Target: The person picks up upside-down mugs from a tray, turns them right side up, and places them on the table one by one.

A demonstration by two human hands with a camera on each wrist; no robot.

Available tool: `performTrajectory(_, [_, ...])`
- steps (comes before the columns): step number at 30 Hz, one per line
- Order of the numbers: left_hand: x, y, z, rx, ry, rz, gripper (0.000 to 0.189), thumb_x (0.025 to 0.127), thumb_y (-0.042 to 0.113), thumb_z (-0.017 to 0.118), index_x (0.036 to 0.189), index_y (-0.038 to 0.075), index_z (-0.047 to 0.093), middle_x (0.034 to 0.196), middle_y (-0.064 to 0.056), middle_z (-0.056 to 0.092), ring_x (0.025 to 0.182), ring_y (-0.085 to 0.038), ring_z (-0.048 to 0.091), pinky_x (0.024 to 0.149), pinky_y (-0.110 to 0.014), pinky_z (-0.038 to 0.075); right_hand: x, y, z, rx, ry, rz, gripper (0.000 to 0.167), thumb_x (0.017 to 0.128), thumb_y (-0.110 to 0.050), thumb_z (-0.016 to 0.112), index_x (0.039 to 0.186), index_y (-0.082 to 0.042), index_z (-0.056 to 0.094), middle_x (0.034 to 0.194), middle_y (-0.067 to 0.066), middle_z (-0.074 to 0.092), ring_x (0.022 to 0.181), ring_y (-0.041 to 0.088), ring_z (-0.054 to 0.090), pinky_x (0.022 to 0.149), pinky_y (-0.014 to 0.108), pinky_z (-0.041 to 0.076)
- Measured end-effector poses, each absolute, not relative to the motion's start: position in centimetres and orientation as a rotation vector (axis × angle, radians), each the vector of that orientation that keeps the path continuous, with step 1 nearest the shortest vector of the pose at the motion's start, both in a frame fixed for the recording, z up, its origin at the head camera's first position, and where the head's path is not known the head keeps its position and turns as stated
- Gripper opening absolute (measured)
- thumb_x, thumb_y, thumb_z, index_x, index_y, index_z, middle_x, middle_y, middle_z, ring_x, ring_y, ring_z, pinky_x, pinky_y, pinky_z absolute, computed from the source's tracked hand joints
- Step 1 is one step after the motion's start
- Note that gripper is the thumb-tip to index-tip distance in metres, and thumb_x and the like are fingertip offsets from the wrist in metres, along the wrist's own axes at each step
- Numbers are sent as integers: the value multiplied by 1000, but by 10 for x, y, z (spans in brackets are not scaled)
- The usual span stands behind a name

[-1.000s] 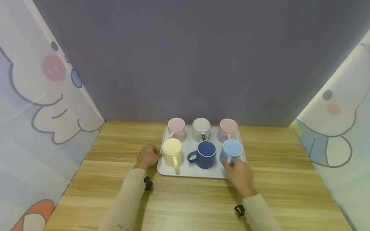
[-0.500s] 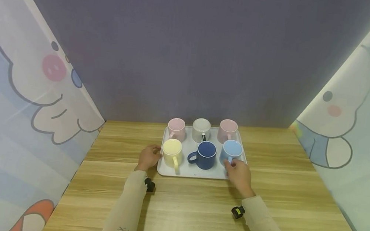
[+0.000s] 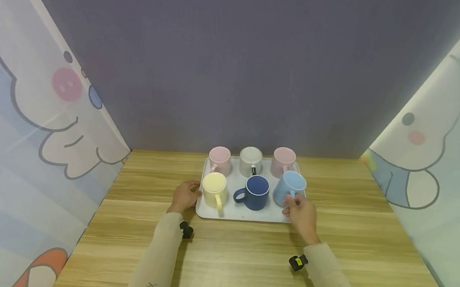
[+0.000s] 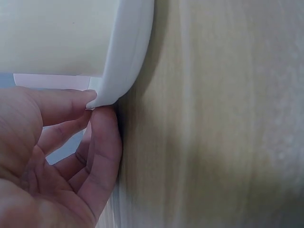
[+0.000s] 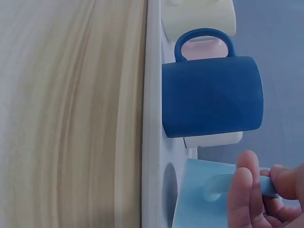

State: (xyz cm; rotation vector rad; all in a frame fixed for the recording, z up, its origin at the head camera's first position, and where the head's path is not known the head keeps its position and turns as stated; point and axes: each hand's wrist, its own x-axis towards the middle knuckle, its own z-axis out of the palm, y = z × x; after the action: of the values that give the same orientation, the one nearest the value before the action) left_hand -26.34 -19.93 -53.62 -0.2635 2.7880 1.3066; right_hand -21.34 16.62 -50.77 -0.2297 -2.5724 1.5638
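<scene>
Thumb and fingers of my right hand (image 3: 304, 216) pinch the handle of the light blue mug (image 3: 287, 192), which leans to the right above the front right part of a white tray (image 3: 229, 212). In the right wrist view, a gap with shadow shows between this mug (image 5: 194, 199) and the tray. At the opposite end, my left hand (image 3: 185, 196) pinches the tray's rim (image 4: 127, 57), thumb above and fingers beneath. Beside it on the tray stands a yellow mug (image 3: 214, 191). A navy mug (image 3: 256, 198) sits upright between the two, handle to the left.
Behind, on the tray, stand a pink mug (image 3: 220, 165) at left, a white mug (image 3: 247, 167) with a dark handle, and another pink mug (image 3: 281, 167) at right. The wooden table (image 3: 235, 264) meets a grey panel (image 3: 245, 71) at the back; printed curtains hang at both sides.
The light blue mug has risen slightly and tilted to the right, with my right hand on its handle. The left hand stays at the tray's rim; the other mugs have not moved.
</scene>
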Motion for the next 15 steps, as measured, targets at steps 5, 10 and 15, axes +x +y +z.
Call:
performTrajectory(5, [-263, -201, -535, -261, 2794, 1308, 40, 92, 10, 68, 131, 5, 67, 130, -32, 64, 70, -26, 76, 56, -30, 60, -213, 168, -499, -220, -2579, 1522, 29, 106, -20, 58, 93, 5, 67, 84, 19, 74, 60, 7, 65, 56, 20, 53])
performTrajectory(10, [-263, -201, -535, -262, 2783, 1329, 40, 93, 9, 68, 132, 4, 66, 127, -33, 65, 62, -22, 74, 54, -29, 60, -213, 168, -485, -178, -2574, 1479, 31, 106, -24, 57, 94, 2, 67, 84, 17, 74, 61, 7, 65, 57, 21, 52])
performTrajectory(15, [-262, -199, -534, -262, 2776, 1333, 40, 92, 9, 68, 132, 4, 66, 119, -31, 69, 62, -22, 73, 55, -30, 60, -216, 169, -473, -170, -2560, 1456, 31, 106, -26, 57, 94, 1, 68, 78, 14, 73, 60, 5, 62, 57, 22, 50])
